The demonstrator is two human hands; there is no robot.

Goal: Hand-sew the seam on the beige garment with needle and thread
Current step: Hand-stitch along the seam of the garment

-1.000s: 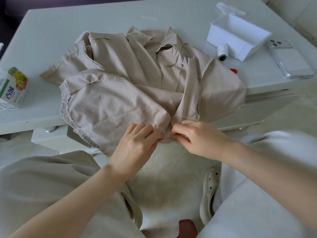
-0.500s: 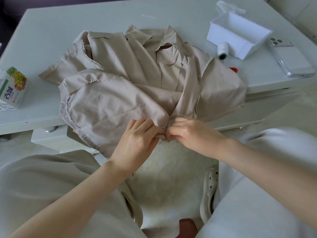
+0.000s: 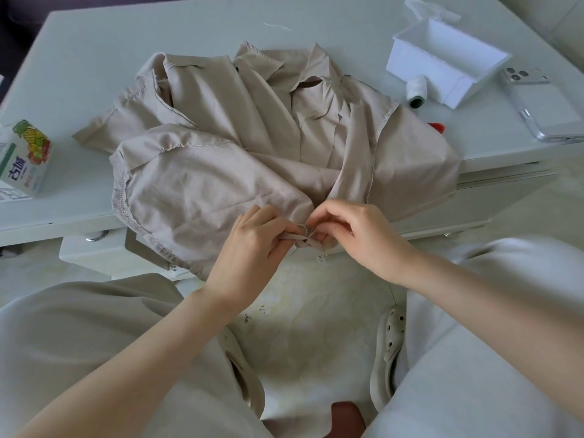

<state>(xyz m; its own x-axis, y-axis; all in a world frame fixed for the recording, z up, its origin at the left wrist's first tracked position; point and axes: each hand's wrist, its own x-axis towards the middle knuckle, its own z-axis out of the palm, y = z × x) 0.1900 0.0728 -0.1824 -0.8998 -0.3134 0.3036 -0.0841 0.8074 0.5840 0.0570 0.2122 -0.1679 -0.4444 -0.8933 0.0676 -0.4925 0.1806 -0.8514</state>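
Since most of the beige garment [image 3: 252, 137] lies bunched on the counter [image 3: 94, 58] and only its near edge hangs off toward the lap, the biggest risk as I judge it is that a hard tug on the stitch drags the whole heap forward off the smooth top. Next: the left hand [image 3: 249, 245], fingers clamped on the folded seam edge, could let the two layers slip out of line, so the stitch lands crooked. The right hand [image 3: 357, 235] has its fingers pinched together right at the seam, apparently on the needle [image 3: 310, 233], which is too thin to see well. The hands nearly touch, so a blind push through could prick a left fingertip. The thread [image 3: 305, 228] loops loose at the stitch point and could knot or snag if pulled fast. Materials: counter is pale, flat, glossy, hard. Garment is thin woven cloth, matte, creased, in soft folds, with overlocked raw edges and a collar near the middle. Box [image 3: 442, 58] is white rigid plastic, rectangular, open top, far right. Phone [image 3: 543, 112] is a slab in a clear case, face down just beside the box. Carton [image 3: 27, 159] is printed card, boxy, far left. Spool [image 3: 417, 93] is a small cylinder wound white, lying just beside the box. Small red thing [image 3: 437, 127] is half under the cloth; cannot tell what it is.
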